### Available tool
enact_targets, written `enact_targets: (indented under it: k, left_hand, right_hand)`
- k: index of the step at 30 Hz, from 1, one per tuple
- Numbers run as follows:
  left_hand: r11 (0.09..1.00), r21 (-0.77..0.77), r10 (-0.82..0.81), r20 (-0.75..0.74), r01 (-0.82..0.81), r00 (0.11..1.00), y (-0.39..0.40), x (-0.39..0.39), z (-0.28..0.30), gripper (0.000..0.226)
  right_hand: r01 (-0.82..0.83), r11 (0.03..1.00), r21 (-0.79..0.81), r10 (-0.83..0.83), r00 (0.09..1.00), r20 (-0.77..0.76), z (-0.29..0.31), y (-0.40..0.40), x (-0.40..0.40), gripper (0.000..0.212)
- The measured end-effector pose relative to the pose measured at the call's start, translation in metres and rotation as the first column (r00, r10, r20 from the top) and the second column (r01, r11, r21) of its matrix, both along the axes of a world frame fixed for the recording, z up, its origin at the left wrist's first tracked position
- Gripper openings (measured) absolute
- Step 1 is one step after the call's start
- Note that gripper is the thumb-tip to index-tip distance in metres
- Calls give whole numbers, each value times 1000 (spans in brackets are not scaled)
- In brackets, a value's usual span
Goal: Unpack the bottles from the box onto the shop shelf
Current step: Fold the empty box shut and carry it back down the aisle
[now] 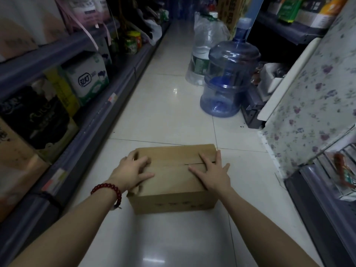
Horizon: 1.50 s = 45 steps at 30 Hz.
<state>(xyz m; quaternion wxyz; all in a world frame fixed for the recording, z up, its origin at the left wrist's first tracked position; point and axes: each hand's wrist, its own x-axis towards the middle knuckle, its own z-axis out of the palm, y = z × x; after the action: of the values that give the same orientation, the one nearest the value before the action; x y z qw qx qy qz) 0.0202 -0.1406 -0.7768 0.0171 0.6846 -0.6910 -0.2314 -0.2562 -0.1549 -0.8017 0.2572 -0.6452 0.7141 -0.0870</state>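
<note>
Cardboard box (173, 176) on the pale tiled floor (169, 116) at 6 o'clock of frame centre, flaps closed, seam across the top with a slit at its right end. Left hand (133, 170) on the box's left top edge, at 9 o'clock of the box, fingers bent and spread over the flap, thumb side wrapped toward the left face; real grip or mere press, cannot tell. Red bead bracelet (107, 191) on the left wrist. Right hand (213, 172) flat on the top at 3 o'clock of the box, fingers straight and spread apart, pressing the flap, holding nothing. No bottles visible, box shut. Shop shelf (96, 116) with packaged goods along 9 o'clock. Two blue water jugs (229, 78) stacked at 1 o'clock, a bagged clear jug (204, 47) just behind. Floral-covered panel (316, 93) at 3 o'clock.
</note>
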Motion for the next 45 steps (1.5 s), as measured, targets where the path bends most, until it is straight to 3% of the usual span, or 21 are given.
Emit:
enact_targets:
  k: [3,6,11,16,20,27,36,41,45]
  left_hand:
    - [993,18,121,-242,-120,963,2,0,-13,48]
    - [981,42,192,-381,-191,905,5,-2,-18,49]
    - [976,69,214,-462,-206,861,3,-13,-10,48]
    - [948,111,311,-511,-297,801,14,-22,40,47]
    - [939,113,333,-541,-326,772,21,-25,121,46]
    - [940,178,340,-590,-292,732,17,-14,316,43]
    - [958,76,257,-655,-276,711,-19,7,578,43]
    - [961,40,224,-691,-272,687,-36,25,667,43]
    - [971,9,176,-704,-239,688,-52,33,704,44]
  right_hand:
    - [6,1000,10,-7,995,96,-3,-2,-8,78]
    - [7,1000,-7,-5,970,243,-7,-4,-22,74]
    - [121,993,14,-115,894,433,-9,5,-26,75]
    - [157,987,42,-159,878,453,36,20,-26,78]
    - [151,985,80,-171,886,432,122,29,-31,78]
    - [120,989,90,-148,892,427,321,21,-29,75]
    - [144,990,-16,-120,878,464,576,-12,-6,70]
    - [185,977,-103,-110,859,500,667,-27,12,69]
    - [198,975,-102,-116,842,526,703,-38,23,68]
